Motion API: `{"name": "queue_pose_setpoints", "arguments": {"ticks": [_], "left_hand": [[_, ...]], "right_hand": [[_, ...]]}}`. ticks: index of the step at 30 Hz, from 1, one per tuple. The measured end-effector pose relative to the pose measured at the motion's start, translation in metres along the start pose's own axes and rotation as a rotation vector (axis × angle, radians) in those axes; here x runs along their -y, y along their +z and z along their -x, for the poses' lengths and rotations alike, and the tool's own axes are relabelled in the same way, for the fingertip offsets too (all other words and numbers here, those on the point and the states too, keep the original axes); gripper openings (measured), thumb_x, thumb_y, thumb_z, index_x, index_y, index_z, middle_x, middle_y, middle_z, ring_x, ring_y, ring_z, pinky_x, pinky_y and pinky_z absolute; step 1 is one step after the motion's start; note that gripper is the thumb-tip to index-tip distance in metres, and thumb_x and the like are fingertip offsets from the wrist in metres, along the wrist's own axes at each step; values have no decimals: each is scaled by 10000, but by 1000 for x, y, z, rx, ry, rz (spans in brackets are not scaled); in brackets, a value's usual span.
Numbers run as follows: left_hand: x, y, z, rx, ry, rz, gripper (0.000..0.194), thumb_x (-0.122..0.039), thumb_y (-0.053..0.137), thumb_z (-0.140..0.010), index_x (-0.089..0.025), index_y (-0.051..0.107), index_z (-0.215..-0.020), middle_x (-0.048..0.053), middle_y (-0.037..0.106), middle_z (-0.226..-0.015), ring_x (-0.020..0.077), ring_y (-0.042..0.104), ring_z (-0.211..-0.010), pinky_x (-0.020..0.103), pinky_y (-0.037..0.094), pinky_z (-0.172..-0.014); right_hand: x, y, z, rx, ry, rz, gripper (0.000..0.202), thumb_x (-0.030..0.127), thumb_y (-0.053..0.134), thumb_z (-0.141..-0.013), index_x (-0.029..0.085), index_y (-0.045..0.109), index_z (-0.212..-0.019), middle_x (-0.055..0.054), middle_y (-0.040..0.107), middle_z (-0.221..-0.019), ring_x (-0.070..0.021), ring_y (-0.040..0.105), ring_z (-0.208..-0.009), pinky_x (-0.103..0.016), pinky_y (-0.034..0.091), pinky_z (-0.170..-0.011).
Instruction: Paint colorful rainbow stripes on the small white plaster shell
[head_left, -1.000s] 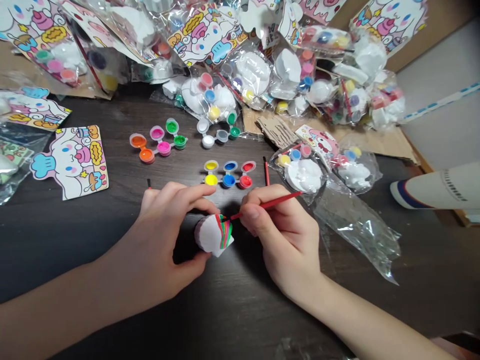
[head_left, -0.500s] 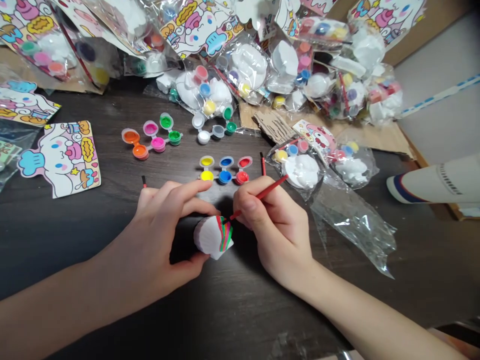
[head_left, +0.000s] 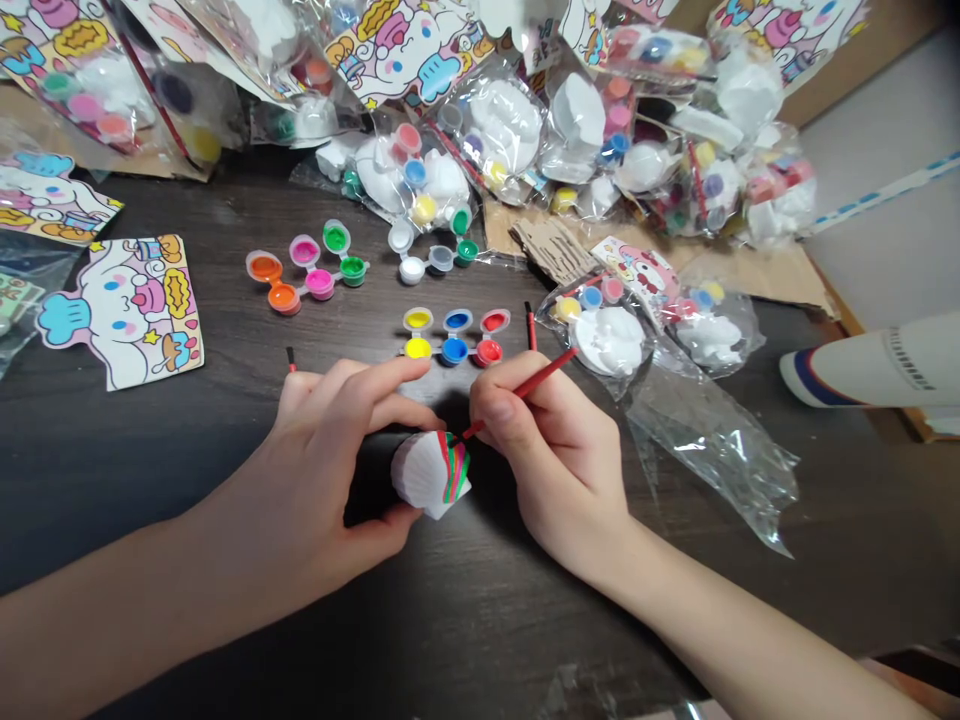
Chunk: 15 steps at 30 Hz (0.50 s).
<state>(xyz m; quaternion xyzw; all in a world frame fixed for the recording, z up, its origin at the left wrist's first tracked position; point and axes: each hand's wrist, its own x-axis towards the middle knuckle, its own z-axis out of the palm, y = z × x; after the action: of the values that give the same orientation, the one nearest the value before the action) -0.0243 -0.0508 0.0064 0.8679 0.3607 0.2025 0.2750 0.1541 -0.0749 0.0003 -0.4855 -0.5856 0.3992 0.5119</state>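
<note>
Between the thumb and fingers of my left hand [head_left: 330,450] is a small white plaster seashell [head_left: 420,470], its right part striped red, green and pink. My right hand [head_left: 555,450] pinches a red paintbrush [head_left: 544,374], whose dark tip touches the striped part of the shell. Just beyond the hands stands a strip of open paint pots [head_left: 454,350] in yellow, blue and red. The dark tip of a second brush [head_left: 291,358] shows past my left hand; the rest is hidden. A third brush [head_left: 531,328] shows behind my right hand.
Farther back are paint pots [head_left: 320,284] in orange, pink and green, and another strip [head_left: 411,270] with white and green. Bagged plaster kits [head_left: 499,130] pile up at the back. A printed card [head_left: 150,310] lies left; a plastic wrapper [head_left: 712,450] and white cup [head_left: 862,365] are right.
The view has shifted slightly, moving everything a little in the picture. Both hands keep their hold on the shell and the paintbrush, and the brush tip stays at the stripes.
</note>
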Motion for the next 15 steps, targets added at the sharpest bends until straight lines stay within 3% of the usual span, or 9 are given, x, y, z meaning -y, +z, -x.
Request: {"name": "queue_pose_setpoints", "arguments": {"ticks": [5, 15], "left_hand": [[0, 0, 0, 7, -3, 25, 612, -159, 517, -787, -297, 231, -1311, -52, 674, -1076, 215, 520, -1075, 407, 324, -920], [0, -3, 0, 28, -4, 0, 595, -161, 536, -780, -291, 271, -1296, -42, 671, -1082, 222, 538, -1079, 411, 350, -912]], "right_hand": [[0, 0, 0, 2, -9, 12, 193, 256, 489, -925, 197, 496, -741, 41, 470, -624, -66, 414, -536, -207, 331, -484], [-2, 0, 0, 3, -35, 29, 186, 253, 478, -933, 202, 500, -756, 47, 477, -636, -59, 413, -543, -196, 328, -486]]}}
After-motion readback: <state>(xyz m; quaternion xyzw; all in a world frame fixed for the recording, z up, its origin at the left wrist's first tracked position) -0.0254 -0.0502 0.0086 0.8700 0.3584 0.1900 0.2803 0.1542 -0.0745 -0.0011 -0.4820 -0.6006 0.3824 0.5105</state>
